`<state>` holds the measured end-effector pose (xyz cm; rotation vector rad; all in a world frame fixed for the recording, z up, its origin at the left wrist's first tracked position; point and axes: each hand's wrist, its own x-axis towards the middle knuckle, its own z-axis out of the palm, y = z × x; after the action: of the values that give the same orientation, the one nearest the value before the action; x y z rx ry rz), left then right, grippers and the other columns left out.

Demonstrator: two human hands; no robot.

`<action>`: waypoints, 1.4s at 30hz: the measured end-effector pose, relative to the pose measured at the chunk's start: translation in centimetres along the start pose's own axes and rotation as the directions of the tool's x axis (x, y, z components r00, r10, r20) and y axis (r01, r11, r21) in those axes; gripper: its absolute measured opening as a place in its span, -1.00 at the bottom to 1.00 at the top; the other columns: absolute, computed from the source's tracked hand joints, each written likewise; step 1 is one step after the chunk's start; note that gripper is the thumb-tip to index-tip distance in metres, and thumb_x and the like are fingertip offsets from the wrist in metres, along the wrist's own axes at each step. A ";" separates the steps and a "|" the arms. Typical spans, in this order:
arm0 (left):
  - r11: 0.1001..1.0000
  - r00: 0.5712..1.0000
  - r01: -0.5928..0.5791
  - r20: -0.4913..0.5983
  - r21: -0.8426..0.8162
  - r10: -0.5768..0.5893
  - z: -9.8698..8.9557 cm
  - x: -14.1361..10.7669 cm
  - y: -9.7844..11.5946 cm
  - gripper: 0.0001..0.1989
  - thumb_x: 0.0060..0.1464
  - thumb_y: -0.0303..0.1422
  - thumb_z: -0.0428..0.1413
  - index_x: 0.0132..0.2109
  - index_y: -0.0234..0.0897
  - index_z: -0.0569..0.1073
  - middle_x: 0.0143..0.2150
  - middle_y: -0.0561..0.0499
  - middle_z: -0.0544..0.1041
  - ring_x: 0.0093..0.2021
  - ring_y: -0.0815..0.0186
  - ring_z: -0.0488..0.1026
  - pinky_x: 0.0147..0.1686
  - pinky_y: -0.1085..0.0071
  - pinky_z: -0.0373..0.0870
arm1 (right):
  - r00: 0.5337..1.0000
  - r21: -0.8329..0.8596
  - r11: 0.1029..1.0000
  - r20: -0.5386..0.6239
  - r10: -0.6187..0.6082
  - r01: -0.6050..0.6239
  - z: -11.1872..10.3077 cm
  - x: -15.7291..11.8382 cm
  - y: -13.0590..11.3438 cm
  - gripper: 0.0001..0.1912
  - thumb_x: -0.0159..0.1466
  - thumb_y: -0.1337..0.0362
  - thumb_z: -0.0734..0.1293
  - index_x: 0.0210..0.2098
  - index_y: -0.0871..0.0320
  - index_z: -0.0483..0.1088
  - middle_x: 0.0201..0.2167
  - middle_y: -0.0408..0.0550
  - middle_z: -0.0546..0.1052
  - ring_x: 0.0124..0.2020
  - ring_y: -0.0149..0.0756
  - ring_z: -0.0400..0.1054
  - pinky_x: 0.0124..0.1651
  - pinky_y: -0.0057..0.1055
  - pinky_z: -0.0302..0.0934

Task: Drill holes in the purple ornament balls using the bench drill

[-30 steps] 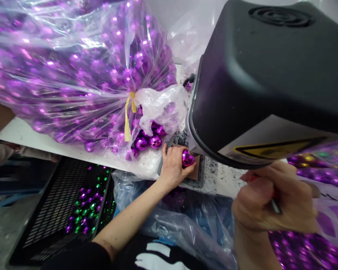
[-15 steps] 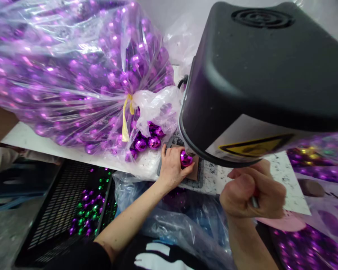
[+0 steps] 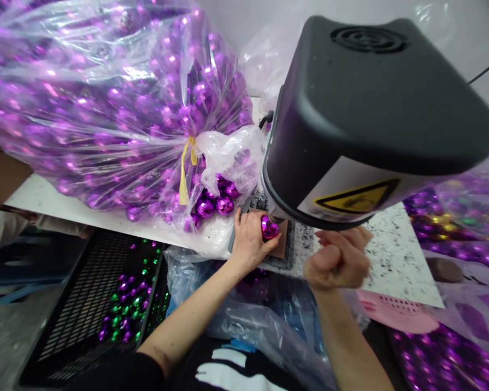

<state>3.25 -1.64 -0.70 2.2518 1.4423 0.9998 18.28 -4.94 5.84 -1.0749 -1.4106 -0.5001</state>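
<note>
My left hand (image 3: 250,239) pinches a shiny purple faceted ball (image 3: 269,227), holding it over a brown block (image 3: 280,248) on the machine's base plate (image 3: 287,263). The ball sits right at the metal spindle tip (image 3: 275,213) of a black bench drill press (image 3: 321,184). Beneath the front of the machine's head, my right hand (image 3: 338,258) is closed in a fist around its lever, which the fingers mostly hide. Several loose purple balls (image 3: 206,207) lie on the white table (image 3: 214,234) left of my left hand.
A large clear bag (image 3: 126,125) of purple balls, tied with a yellow strip (image 3: 183,179), fills the left. Below stands a black crate (image 3: 71,304) with green and purple beads. A plastic bag (image 3: 269,331) hangs at my lap. At right is a pink basket (image 3: 399,312).
My right hand has moved left and slightly up, and the metal rod seen by its thumb is now hidden. My left hand keeps the ball in place. The view has shifted slightly.
</note>
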 end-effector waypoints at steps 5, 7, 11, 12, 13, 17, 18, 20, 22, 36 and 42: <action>1.000 1.000 -0.006 -0.015 0.006 0.006 0.1 0.1 0.1 -0.57 0.09 -0.23 0.32 0.04 -0.24 0.39 -0.03 -0.11 0.55 0.03 0.06 0.46 0.36 -0.06 0.09 | 1.000 0.010 1.000 0.011 -0.013 0.013 -0.3 0.5 0.0 -0.87 0.32 0.32 0.23 -0.29 0.18 0.40 -0.51 -0.21 0.42 -0.47 -0.51 0.31 0.03 -0.16 0.38; 1.000 1.000 -0.009 -0.011 0.000 0.009 0.2 0.4 0.1 -0.56 0.09 -0.24 0.32 0.05 -0.24 0.38 -0.03 -0.10 0.53 0.05 0.06 0.45 0.37 -0.07 0.06 | 0.999 0.026 0.999 -0.033 0.020 -0.019 -0.7 2.9 -0.8 -0.84 0.34 0.29 0.22 -0.26 0.18 0.43 -0.56 -0.24 0.37 -0.53 -0.53 0.28 -0.13 -0.28 0.39; 0.997 1.000 -0.021 -0.021 -0.072 0.020 -0.5 0.0 -0.1 -0.55 0.09 -0.23 0.32 0.05 -0.26 0.36 -0.08 -0.08 0.52 0.02 0.07 0.45 0.33 -0.12 0.12 | 0.943 0.011 0.943 -0.018 0.332 -0.332 -0.6 8.9 -1.7 -0.60 0.42 0.15 0.17 -0.40 0.24 0.46 -0.62 -0.20 0.29 -0.62 -0.57 0.20 -0.53 -0.52 0.02; 0.994 1.000 -0.017 -0.028 -0.109 0.014 -1.0 -0.7 -0.2 -0.53 0.09 -0.22 0.32 0.06 -0.26 0.35 -0.07 -0.09 0.51 0.01 0.07 0.45 0.27 -0.07 0.22 | 0.921 0.050 0.920 0.005 0.389 -0.389 -0.3 10.2 -1.7 -0.57 0.41 0.09 0.18 -0.43 0.24 0.44 -0.65 -0.21 0.22 -0.63 -0.57 0.17 -0.55 -0.52 0.01; 0.989 1.000 -0.013 -0.025 -0.149 0.009 -1.6 -1.7 -0.2 -0.51 0.10 -0.20 0.32 0.08 -0.26 0.34 -0.04 -0.11 0.51 0.01 0.08 0.45 0.20 -0.01 0.32 | 0.899 0.095 0.894 0.033 0.436 -0.438 0.0 11.2 -1.5 -0.56 0.39 0.05 0.21 -0.45 0.25 0.42 -0.66 -0.23 0.19 -0.65 -0.57 0.14 -0.58 -0.51 -0.02; 0.982 0.992 0.007 0.122 -0.186 0.016 -4.6 -7.3 -0.1 -0.38 0.11 -0.21 0.33 0.23 -0.18 0.28 0.10 -0.15 0.45 0.08 0.07 0.44 0.08 0.09 0.44 | 0.872 0.225 0.843 0.114 0.476 -0.489 0.8 13.0 -1.0 -0.60 0.32 0.08 0.29 -0.53 0.22 0.29 -0.66 -0.25 0.14 -0.69 -0.56 0.09 -0.67 -0.49 -0.09; 0.986 0.985 0.004 0.173 -0.169 0.026 -5.4 -8.5 -0.2 -0.28 0.08 -0.17 0.36 0.29 -0.17 0.25 0.14 -0.17 0.43 0.11 0.05 0.43 0.09 0.07 0.44 | 0.872 0.229 0.842 0.116 0.475 -0.489 1.0 13.0 -0.9 -0.59 0.32 0.09 0.29 -0.55 0.22 0.27 -0.67 -0.25 0.13 -0.69 -0.56 0.08 -0.67 -0.49 -0.10; 0.988 0.969 -0.014 0.241 -0.154 0.051 -6.6 -9.4 -0.5 -0.11 0.01 -0.07 0.39 0.37 -0.16 0.17 0.21 -0.21 0.38 0.16 0.00 0.40 0.13 0.02 0.43 | 0.875 0.227 0.845 0.115 0.469 -0.483 1.1 13.0 -0.8 -0.58 0.32 0.07 0.28 -0.56 0.21 0.25 -0.68 -0.26 0.11 -0.70 -0.57 0.07 -0.67 -0.49 -0.11; 0.987 0.964 -0.058 0.250 -0.151 0.094 -7.7 -8.2 -1.4 -0.16 0.08 -0.04 0.33 0.38 -0.16 0.17 0.24 -0.21 0.37 0.21 0.02 0.37 0.17 0.02 0.41 | 0.874 0.234 0.842 0.123 0.471 -0.486 1.2 13.2 -0.6 -0.55 0.32 0.03 0.28 -0.57 0.20 0.24 -0.69 -0.26 0.11 -0.71 -0.58 0.05 -0.68 -0.49 -0.12; 0.997 0.981 0.018 0.192 -0.073 -0.003 -8.8 4.6 -8.2 -0.53 0.11 -0.43 0.21 0.18 -0.26 0.42 0.08 -0.19 0.50 0.08 0.07 0.46 0.11 0.07 0.41 | 0.814 0.157 0.805 0.227 0.534 -0.572 1.0 13.8 0.4 -0.41 0.26 -0.21 0.29 -0.55 0.19 0.22 -0.74 -0.26 0.16 -0.74 -0.53 0.10 -0.72 -0.48 -0.08; 0.298 0.842 0.534 0.464 -0.791 -0.277 -10.3 0.4 -5.0 -0.46 0.14 -0.10 0.25 0.21 -0.17 0.40 0.09 -0.17 0.56 -0.04 0.14 0.59 -0.04 0.15 0.56 | 0.848 0.230 0.816 0.154 0.507 -0.530 1.6 14.0 -0.1 -0.34 0.19 -0.27 0.33 -0.60 0.19 0.15 -0.73 -0.25 0.08 -0.70 -0.61 0.00 -0.65 -0.51 -0.15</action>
<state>-7.09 -0.29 4.06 1.0330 0.8854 0.9283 19.63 0.66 18.69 -1.2103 -1.1460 0.1358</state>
